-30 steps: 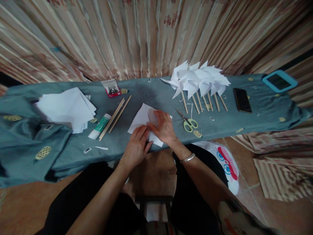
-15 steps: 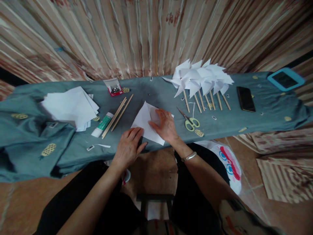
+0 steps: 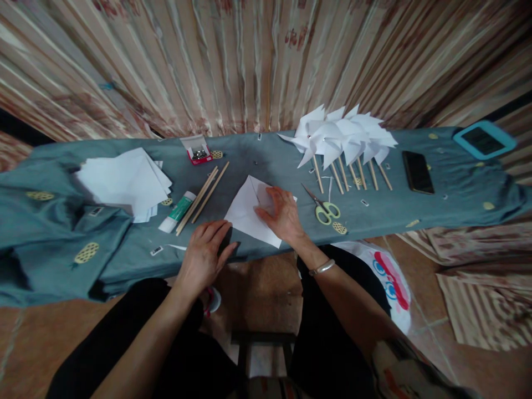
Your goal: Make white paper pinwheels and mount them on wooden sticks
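A square of white paper (image 3: 243,205) with a line running in from its top corner lies turned on its corner on the cloth-covered table. Over its right half rests my right hand (image 3: 282,213), fingers and thumb spread on the paper, holding nothing. At the paper's left corner is my left hand (image 3: 205,249), its fingers loosely stretched out and the thumb apart. Green-handled scissors (image 3: 322,208) lie to the right of the paper. Left of it are thin wooden sticks (image 3: 197,199) and a green and white glue stick (image 3: 178,211).
A stack of white paper (image 3: 120,180) lies on the left. Behind the sticks stands an open red box (image 3: 198,152) of small metal pins. Several white paper pinwheels (image 3: 341,136) lie at back right, then a phone (image 3: 418,173) and a blue-framed tablet (image 3: 484,139).
My left hand has slid left and slightly down, off the paper's lower left part to its left corner. The right hand stays on the paper. The view has shifted slightly.
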Demonstrator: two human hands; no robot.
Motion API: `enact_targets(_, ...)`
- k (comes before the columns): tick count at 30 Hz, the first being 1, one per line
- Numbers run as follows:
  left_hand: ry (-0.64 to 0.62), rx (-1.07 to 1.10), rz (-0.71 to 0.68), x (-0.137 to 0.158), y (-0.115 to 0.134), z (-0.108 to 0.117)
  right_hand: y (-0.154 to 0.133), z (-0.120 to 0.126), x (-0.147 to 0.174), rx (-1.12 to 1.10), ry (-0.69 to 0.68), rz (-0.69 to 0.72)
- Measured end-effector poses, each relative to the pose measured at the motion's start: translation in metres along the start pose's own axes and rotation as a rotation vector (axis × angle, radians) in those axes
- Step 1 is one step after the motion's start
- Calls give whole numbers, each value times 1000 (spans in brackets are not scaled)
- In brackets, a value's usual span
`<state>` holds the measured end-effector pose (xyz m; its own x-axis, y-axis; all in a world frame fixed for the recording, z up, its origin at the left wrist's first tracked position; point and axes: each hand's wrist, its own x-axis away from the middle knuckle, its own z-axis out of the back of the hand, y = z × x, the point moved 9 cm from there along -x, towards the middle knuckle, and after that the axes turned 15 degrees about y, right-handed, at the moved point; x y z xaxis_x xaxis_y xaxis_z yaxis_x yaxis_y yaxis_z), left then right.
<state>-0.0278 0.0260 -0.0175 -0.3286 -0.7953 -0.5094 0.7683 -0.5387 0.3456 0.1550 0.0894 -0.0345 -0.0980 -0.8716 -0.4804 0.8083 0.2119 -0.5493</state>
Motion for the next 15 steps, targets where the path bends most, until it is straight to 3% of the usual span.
enact_targets(8,96,-8,20,-9,2,10,18,11,-11,-213,14,-114)
enact_targets(15,17,38,-72,-12,31,-12,37,33,-27,-312,92,-213)
